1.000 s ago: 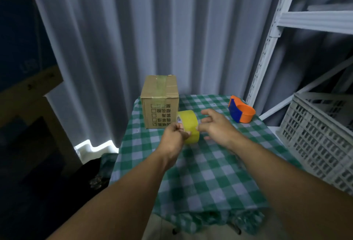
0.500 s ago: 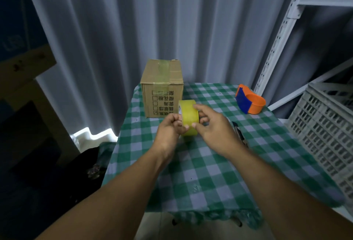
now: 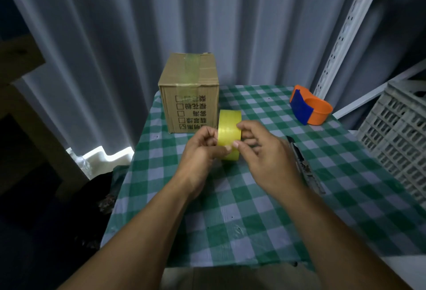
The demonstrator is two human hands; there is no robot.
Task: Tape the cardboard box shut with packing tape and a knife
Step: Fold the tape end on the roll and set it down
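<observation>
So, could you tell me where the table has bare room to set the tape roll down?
The near checked cloth between both forearms is bare, as is the far strip between the cardboard box and the orange dispenser. It is crowded in front of the box, and the knife lies along the right.

The cardboard box [image 3: 189,96] is showing upside-down Chinese characters beside checkbox squares, one ticked; too blurred to read.
</observation>
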